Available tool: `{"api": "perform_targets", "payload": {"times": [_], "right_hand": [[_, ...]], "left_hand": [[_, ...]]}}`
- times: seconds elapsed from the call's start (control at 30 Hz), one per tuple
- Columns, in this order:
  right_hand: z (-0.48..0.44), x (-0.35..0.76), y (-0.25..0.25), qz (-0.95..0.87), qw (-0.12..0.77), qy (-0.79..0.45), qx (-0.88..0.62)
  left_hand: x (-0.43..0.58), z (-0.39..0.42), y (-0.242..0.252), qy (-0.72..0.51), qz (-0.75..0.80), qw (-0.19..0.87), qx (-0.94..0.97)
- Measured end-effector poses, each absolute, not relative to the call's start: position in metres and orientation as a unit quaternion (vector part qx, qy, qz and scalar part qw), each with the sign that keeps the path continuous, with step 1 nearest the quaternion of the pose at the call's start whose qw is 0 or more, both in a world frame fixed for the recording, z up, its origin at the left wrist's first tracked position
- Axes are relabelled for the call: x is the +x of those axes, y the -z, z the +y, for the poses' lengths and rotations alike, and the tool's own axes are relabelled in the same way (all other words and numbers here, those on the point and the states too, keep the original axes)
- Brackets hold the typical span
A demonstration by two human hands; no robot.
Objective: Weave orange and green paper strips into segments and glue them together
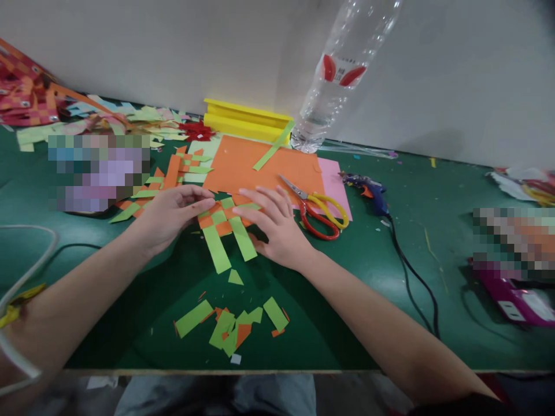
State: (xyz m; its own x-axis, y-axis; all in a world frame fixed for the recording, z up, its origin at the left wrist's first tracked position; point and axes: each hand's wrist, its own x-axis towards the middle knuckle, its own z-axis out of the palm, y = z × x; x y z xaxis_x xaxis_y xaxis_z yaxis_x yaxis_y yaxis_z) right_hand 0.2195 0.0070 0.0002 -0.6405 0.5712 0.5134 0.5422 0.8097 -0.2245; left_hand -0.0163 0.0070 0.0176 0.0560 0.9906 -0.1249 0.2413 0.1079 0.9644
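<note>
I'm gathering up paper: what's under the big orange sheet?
Pink paper peeks out right of the orange sheet, pale green paper left; anything fully beneath is covered.

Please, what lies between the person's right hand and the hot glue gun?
In the head view, the scissors with red and yellow handles lie between the right hand and the hot glue gun; part of the pink sheet also shows there.

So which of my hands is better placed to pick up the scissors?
Your right hand, probably: the red-and-yellow-handled scissors lie close beside it, to its right, while your left hand is farther off, across the green-and-orange woven paper.
</note>
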Motion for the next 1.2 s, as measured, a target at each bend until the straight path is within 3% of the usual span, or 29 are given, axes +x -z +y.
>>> {"api": "perform_targets", "payload": {"times": [0.1, 0.3, 0.5, 0.7, 0.87, 1.03, 1.2], "right_hand": [[0.004, 0.22, 0.002, -0.905, 0.313, -0.023, -0.286], [0.005, 0.215, 0.003, -0.843, 0.407, -0.15, -0.318], [0.002, 0.211, 0.001, -0.728, 0.45, -0.296, -0.423], [0.003, 0.216, -0.001, -0.704, 0.459, -0.343, -0.419], [0.017, 0.229, -0.001, -0.748, 0.472, -0.174, -0.432], [0.027, 0.258, -0.006, -0.824, 0.288, 0.078, -0.481], [0.025, 0.293, -0.013, -0.764, 0.184, 0.088, -0.612]], "left_hand": [[-0.013, 0.005, -0.018, -0.371, 0.568, 0.482, 0.555], [-0.009, -0.003, -0.022, -0.306, 0.563, 0.291, 0.71], [-0.002, -0.011, -0.023, -0.322, 0.46, 0.406, 0.721], [0.007, -0.014, -0.026, -0.318, 0.568, 0.316, 0.69], [0.003, -0.012, -0.026, -0.341, 0.595, 0.33, 0.649], [0.003, -0.011, -0.025, -0.372, 0.603, 0.351, 0.612], [0.001, -0.009, -0.024, -0.385, 0.58, 0.353, 0.625]]}}
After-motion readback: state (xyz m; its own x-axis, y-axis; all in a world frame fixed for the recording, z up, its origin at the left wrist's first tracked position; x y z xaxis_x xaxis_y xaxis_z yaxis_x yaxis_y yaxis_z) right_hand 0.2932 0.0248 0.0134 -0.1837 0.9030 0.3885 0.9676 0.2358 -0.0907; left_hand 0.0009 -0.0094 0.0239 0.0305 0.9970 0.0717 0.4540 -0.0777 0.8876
